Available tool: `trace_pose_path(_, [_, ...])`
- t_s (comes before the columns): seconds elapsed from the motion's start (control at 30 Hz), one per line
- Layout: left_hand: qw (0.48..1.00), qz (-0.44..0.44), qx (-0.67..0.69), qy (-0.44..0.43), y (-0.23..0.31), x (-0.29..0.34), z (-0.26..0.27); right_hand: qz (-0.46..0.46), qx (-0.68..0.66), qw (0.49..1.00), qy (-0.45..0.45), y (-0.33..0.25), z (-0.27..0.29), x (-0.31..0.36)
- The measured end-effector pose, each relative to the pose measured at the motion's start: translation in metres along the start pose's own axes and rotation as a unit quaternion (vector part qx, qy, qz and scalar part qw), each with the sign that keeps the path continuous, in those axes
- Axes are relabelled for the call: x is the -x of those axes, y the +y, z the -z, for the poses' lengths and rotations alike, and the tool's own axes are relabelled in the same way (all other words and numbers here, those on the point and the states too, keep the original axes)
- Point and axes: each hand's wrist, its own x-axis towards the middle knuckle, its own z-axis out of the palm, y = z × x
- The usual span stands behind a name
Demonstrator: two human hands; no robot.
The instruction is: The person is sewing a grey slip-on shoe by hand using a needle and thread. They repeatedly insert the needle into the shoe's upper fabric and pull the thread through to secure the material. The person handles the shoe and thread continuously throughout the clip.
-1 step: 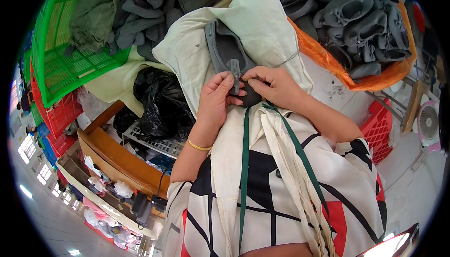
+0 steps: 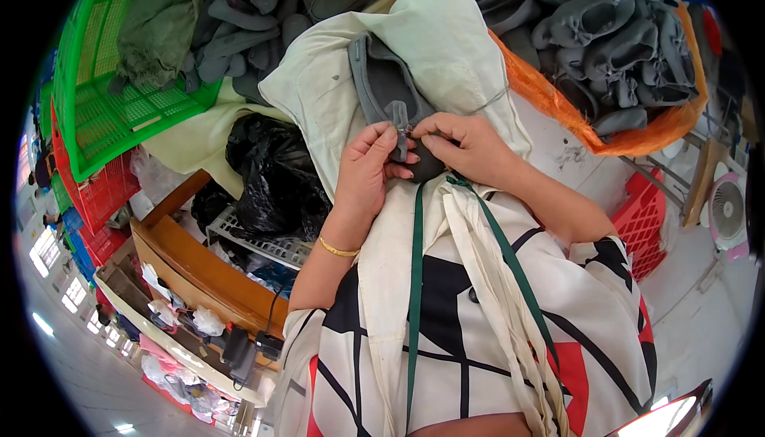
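Observation:
A dark grey slip-on shoe (image 2: 379, 78) lies on a pale cushion (image 2: 454, 39) in front of me, its toe toward my body. My left hand (image 2: 367, 162) pinches a grey fabric bow (image 2: 402, 136) at the shoe's front between thumb and fingers. Close against the bow's other side, the thumb and forefinger of my right hand (image 2: 466, 144) are pressed together. Whatever is in that right-hand pinch is too small to make out. The fingers partly cover the toe.
Grey shoes fill an orange sack (image 2: 522, 78) at the far right. More lie by a green crate (image 2: 103, 118) at far left. A black plastic bag (image 2: 275, 170) and a wooden drawer unit (image 2: 203, 258) stand left; a red basket (image 2: 645, 230) and a fan (image 2: 727, 207) are right.

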Motion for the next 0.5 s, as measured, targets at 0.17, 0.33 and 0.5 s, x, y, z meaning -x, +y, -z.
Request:
trace_pose_path(0.17, [0.999,-0.019,0.040,0.003,-0.005,0.001,0.002,-0.072,-0.114,0.989,-0.059,0.002,0.004,-0.002])
trace_pose_path(0.33, [0.999,-0.028,-0.004,0.023,-0.009,-0.001,0.001,-0.097,-0.173,0.977,-0.075,0.016,0.002,-0.003])
trace_pose_path(0.5, [0.997,0.010,0.065,0.027,-0.006,-0.003,0.005,-0.087,-0.146,0.983,-0.062,0.005,-0.003,-0.005])
